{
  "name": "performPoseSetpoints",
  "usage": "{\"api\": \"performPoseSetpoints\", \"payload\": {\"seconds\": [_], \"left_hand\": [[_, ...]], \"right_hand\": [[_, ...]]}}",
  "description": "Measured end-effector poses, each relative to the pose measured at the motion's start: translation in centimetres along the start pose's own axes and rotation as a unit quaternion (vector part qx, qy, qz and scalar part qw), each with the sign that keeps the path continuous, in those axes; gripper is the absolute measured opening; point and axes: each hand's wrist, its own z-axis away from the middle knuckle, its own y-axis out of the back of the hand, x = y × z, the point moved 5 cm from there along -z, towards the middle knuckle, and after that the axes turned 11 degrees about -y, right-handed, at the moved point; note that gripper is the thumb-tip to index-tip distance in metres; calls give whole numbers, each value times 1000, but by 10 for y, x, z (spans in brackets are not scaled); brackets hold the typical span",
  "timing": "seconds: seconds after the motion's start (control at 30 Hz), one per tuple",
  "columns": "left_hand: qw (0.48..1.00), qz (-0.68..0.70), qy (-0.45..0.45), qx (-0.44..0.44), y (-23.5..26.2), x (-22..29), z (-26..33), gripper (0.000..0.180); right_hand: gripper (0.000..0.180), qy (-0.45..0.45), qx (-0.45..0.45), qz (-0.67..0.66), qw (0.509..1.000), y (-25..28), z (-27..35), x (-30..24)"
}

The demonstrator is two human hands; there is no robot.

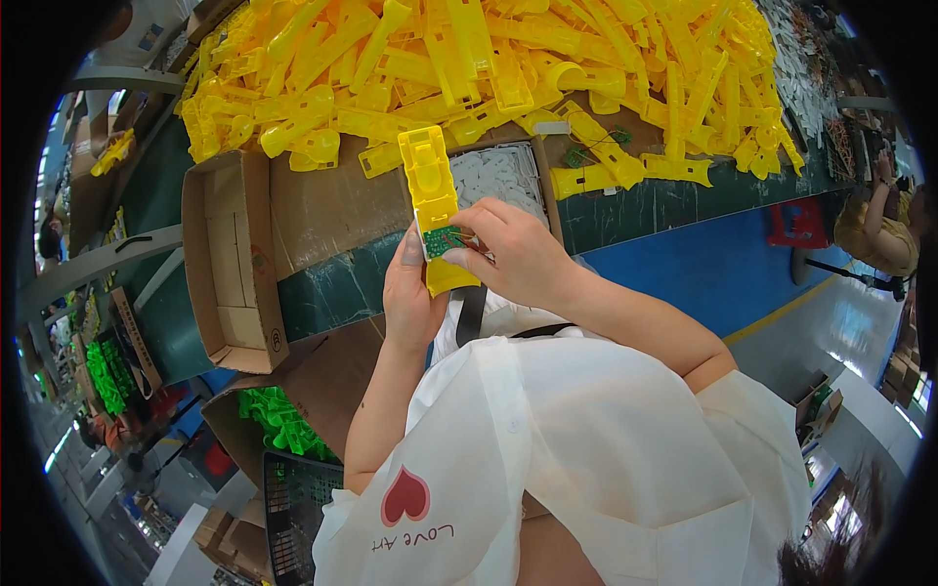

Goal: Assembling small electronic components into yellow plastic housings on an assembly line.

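My left hand (pixel 412 293) is closed round the lower part of a long yellow plastic shell (pixel 427 161), holding it upright over the near edge of the bench. A small green circuit board (pixel 443 241) lies against the shell's lower half. Thin reddish wires run from the board toward my right hand (pixel 508 249). The fingers and thumb of that hand are pinched together at the board's right side, on the wires or the board's edge; the exact grip is partly hidden. Behind the shell stands a box of small white plastic parts (pixel 500 176).
A large heap of yellow shells (pixel 410 59) covers the back of the bench. At the left sits an open cardboard box (pixel 230 264). Loose green boards (pixel 596 146) lie right of the white parts. Below left are green parts (pixel 288 420) and a black crate (pixel 298 508). Other people work nearby.
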Motion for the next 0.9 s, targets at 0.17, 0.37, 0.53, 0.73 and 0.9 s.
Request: {"api": "performPoseSetpoints", "payload": {"seconds": [0.17, 0.37, 0.53, 0.73, 0.9], "left_hand": [[999, 9, 15, 43, 2, -9, 7, 41], [997, 40, -34, 55, 2, 0, 1, 41], [995, -78, -57, -3, -10, 10, 1, 34], [978, -181, -99, -35, -14, 16, 5, 27], [967, -222, -116, -55, -18, 17, 5, 24]], "right_hand": [[26, 40, 54, 69, 995, -5, 2, -7], [28, -51, -71, -158, 983, 10, -14, 12], [27, -198, -114, -361, 904, 9, -7, 23], [23, -190, -158, -334, 910, 4, -2, 13], [24, -176, -156, -369, 899, 0, -1, 11]]}}
